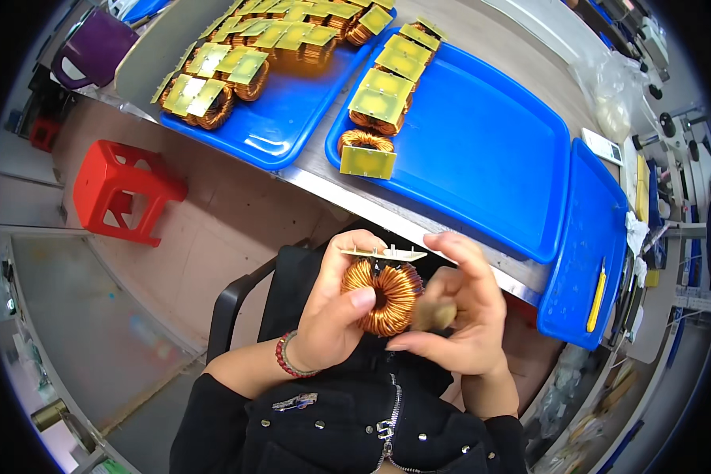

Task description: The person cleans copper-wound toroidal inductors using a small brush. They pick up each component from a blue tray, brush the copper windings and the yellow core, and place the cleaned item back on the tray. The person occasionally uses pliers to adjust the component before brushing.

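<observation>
A copper-wound ring coil [393, 304] with a small flat board [391, 253] along its top is gripped in my left hand [324, 320]. The thumb presses the front of the winding by the centre hole, and several short metal pins stick up from the board. My right hand [479, 320] curves around the coil's right side, thumb and index finger spread wide apart. Inside its cupped fingers a blurred tan patch [434, 314] shows beside the winding; I cannot tell what it is.
Ahead, a blue tray [490, 158] bears a row of board-topped coils [383, 95] along its left side. Another blue tray [268, 146] at left holds many more. A yellow pen-like tool [597, 296] lies in the right blue tray [561, 292]. A red stool [122, 193] stands left.
</observation>
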